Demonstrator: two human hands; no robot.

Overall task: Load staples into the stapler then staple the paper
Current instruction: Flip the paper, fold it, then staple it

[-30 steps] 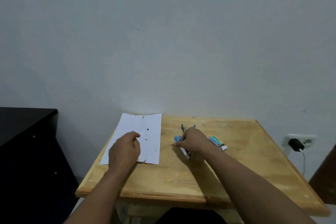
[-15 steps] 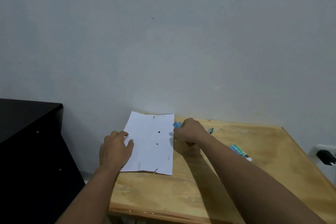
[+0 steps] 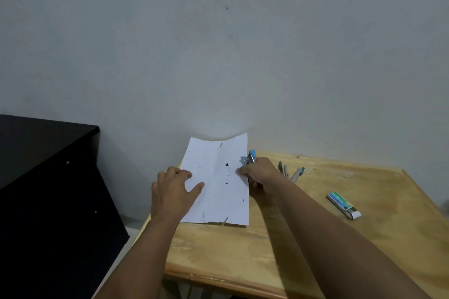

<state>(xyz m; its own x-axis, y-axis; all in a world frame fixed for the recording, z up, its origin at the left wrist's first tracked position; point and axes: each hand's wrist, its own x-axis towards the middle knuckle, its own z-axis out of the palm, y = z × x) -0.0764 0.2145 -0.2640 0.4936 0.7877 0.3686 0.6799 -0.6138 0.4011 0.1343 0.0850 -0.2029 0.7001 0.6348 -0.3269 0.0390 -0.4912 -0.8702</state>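
We see the paper (image 3: 218, 184) lying at the center of the frame on the left end of the wooden table (image 3: 315, 238), its far edge curling up against the grey wall (image 3: 218, 43). Left hand (image 3: 171, 195) rests on the paper's left edge, thumb stretched out onto the sheet, fingers bent at the edge; whether they clamp the sheet or just press it, we cannot tell. Right hand (image 3: 257, 173) sits at the paper's right edge, fingers curled around the blue stapler (image 3: 249, 159), whose blue top and metal nose stick out above the knuckles and reach the sheet's right margin. Whether the paper is actually between the stapler's arms, we cannot tell. A few dark specks show on the sheet. Right of the hand, near it, some pens (image 3: 290, 172) lie on the table. Further right, well apart from the paper, lies the green staple box (image 3: 342, 204), its white inner tray slid partly out at the lower end. Black cabinet (image 3: 48, 189) fills the lower left of the frame, beside the table.
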